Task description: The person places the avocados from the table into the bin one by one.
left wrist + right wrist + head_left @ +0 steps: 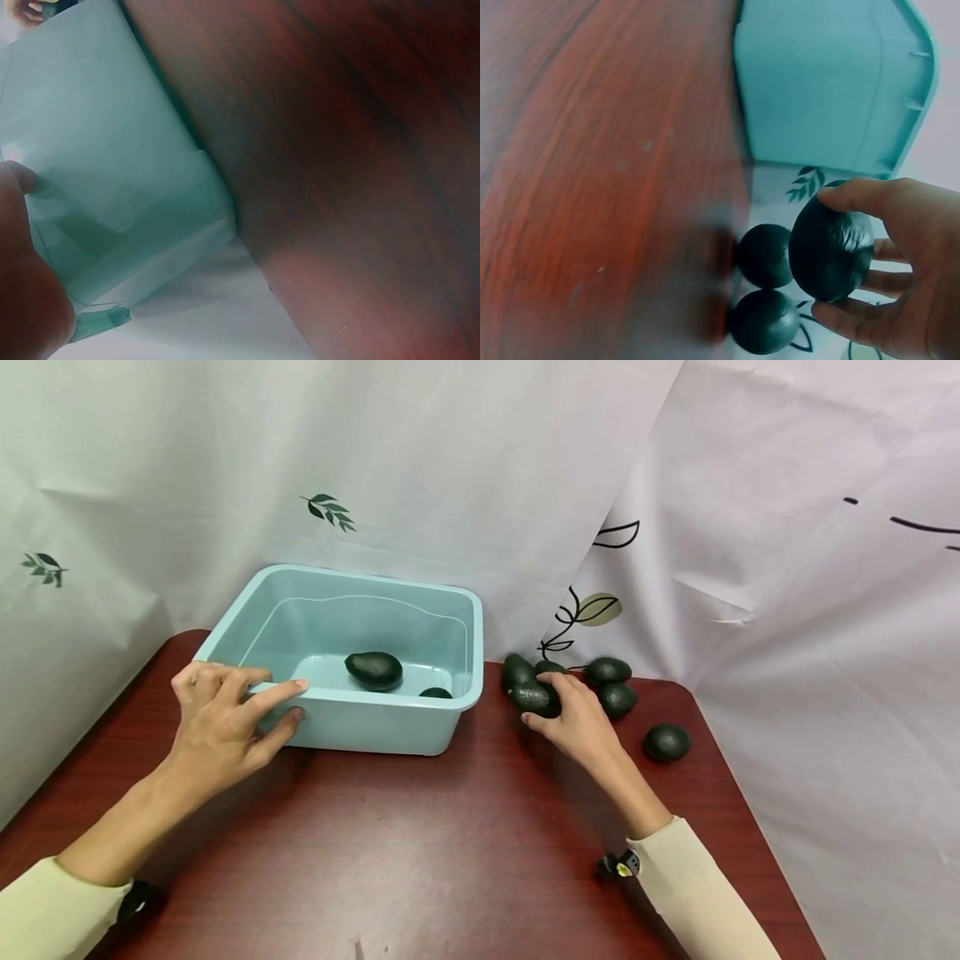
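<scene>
My left hand (221,718) grips the front left rim of a light blue plastic tub (375,727), thumb against the outer wall and fingers over the edge. Inside the tub lies one dark green avocado (375,670); part of another avocado (436,692) shows behind the front rim. To the right of the tub, my right hand (581,718) holds an avocado (831,247) between thumb and fingers. In the right wrist view it is off the table, with two more avocados, one of them the nearer avocado (765,255), resting beyond it.
Several loose avocados sit at the table's back right, including one avocado (608,671) by the curtain and a separate avocado (666,742) near the right edge. A white leaf-patterned curtain (450,468) hangs behind the dark red wooden table (420,843).
</scene>
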A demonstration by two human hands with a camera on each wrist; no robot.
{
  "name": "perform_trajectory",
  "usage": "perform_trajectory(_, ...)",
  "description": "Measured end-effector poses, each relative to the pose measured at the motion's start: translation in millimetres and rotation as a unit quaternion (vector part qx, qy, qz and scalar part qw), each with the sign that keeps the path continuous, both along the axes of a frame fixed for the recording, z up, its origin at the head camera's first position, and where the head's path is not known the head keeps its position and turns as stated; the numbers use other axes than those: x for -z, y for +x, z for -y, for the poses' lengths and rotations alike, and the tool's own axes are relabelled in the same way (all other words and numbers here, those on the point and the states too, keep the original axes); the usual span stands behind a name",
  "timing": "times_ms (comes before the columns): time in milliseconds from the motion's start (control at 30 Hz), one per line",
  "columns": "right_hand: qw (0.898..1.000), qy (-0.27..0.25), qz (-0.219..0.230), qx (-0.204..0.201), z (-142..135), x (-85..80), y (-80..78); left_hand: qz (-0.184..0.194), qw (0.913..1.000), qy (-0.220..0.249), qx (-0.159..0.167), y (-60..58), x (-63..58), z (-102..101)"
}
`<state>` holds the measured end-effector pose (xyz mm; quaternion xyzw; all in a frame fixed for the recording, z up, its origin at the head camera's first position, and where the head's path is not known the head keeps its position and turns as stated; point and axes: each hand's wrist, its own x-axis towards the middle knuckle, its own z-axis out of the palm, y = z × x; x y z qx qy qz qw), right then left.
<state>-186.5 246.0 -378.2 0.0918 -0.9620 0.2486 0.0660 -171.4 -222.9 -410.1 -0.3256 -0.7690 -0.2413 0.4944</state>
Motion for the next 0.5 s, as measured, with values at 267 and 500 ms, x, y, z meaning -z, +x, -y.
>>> perform_trajectory(267, 0.999, -0.024, -0.037, -0.011, 8, -18.0, -0.8, -0.001, 1.0, 0.003, -0.001, -0.5, 1.5, 0)
perform_trajectory(500, 0.997, -0.044, -0.06, -0.013, 17, -31.2, -1.9, -0.006, 0.9999, 0.008, 0.004, -0.6, -0.1, -1)
